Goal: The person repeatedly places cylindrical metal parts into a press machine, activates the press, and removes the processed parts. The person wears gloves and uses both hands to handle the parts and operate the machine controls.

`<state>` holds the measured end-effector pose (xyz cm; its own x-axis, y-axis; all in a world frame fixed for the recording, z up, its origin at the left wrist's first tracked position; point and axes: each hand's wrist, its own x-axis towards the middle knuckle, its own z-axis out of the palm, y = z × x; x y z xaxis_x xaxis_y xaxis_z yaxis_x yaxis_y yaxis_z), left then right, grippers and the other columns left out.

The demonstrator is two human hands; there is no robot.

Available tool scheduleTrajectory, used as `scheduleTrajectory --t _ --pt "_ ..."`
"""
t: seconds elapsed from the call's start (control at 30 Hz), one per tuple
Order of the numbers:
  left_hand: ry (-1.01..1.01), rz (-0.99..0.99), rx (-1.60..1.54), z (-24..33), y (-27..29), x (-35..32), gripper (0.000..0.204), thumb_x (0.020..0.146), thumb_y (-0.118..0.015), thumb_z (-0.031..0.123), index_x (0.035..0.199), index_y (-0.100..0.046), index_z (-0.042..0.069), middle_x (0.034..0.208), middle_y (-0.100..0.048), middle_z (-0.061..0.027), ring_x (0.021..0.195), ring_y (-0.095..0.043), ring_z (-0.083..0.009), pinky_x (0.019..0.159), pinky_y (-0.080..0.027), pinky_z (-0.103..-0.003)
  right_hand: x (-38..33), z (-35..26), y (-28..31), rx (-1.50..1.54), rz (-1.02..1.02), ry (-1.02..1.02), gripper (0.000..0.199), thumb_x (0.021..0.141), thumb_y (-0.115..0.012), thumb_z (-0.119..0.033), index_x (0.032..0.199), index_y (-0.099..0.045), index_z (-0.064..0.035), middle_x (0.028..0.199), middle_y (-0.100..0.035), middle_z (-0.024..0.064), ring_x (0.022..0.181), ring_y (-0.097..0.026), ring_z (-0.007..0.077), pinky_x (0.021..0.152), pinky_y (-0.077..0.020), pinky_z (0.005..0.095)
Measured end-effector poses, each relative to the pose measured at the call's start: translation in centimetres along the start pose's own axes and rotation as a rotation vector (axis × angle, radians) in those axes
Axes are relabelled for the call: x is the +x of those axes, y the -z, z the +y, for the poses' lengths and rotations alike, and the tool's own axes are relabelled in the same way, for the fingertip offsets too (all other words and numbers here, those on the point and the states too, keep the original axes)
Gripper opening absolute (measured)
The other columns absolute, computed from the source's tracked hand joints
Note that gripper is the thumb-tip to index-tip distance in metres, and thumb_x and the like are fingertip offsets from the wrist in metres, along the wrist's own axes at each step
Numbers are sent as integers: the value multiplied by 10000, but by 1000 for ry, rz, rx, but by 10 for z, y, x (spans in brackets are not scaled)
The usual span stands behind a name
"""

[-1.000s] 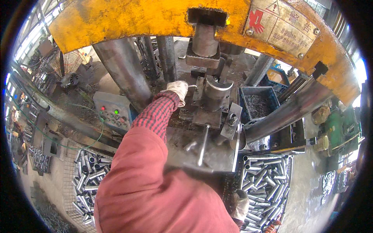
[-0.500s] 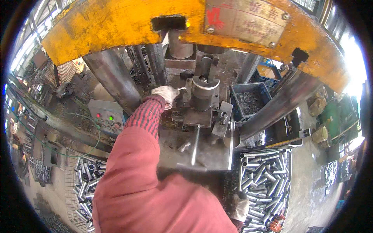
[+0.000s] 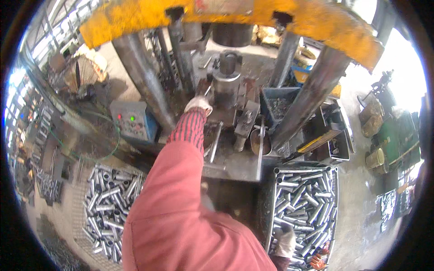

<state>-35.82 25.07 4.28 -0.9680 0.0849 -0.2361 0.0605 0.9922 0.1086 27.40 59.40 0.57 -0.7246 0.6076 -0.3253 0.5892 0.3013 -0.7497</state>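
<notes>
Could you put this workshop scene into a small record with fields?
Left hand: gloved, holding a thin metal rod near a metal cylinder
Right hand: gloved, over metal tubes in the right bin; grip unclear
Machine: yellow crossbeam on metal columns
Control box: left, red and green lights lit
Left bin: wire mesh, holding metal tubes
Blue crate: right, holding scraps

Industrial workshop with a pale grey concrete floor [image 3: 355,192], stained and shiny in places at right. White daylight [image 3: 400,61] glares at the right edge, while bright windows [image 3: 50,32] line the upper left, beyond a wire-caged fan [image 3: 77,77]
</notes>
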Motion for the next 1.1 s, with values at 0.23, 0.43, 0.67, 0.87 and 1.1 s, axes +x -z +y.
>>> scheduleTrajectory --t 0.23,0.43,0.67,0.87,1.1 --pt "187 13 -129 8 14 7 487 742 -846 301 1201 -833 136 1301 -784 -130 1214 -758 -310 1012 -625 -461 -20 17 37 -27 240 -163 458 893 -756 -177 1286 -730 56 1117 -809 199 847 -777 254 773 -614 374" --pt "115 38 -84 -5 32 24 489 708 -875 276 1179 -831 149 1245 -800 -120 1171 -779 -282 949 -651 -443 -20 -17 5 -130 83 -252 448 900 -753 -173 1286 -730 52 1112 -810 198 851 -777 254 775 -614 372" --pt "-53 417 -137 -37 5 25 346 715 -817 216 1057 -802 163 1112 -818 -118 1046 -794 -361 817 -661 -493 9 -83 -37 -238 -25 -246 436 909 -749 -169 1286 -731 49 1106 -811 198 856 -777 253 777 -614 369" --pt "-304 344 37 -43 26 29 227 750 -721 136 953 -806 80 935 -770 -161 917 -777 -363 756 -633 -459 34 -112 -67 -135 -22 -321 406 922 -766 -190 1263 -748 31 1104 -812 210 965 -783 282 873 -608 385" --pt "-208 319 17 -35 45 98 195 816 -760 179 980 -837 109 1055 -817 -154 1042 -799 -333 883 -649 -444 51 -111 -91 -220 -8 -89 406 936 -793 -223 1269 -755 8 1149 -819 181 1065 -781 284 933 -598 383"
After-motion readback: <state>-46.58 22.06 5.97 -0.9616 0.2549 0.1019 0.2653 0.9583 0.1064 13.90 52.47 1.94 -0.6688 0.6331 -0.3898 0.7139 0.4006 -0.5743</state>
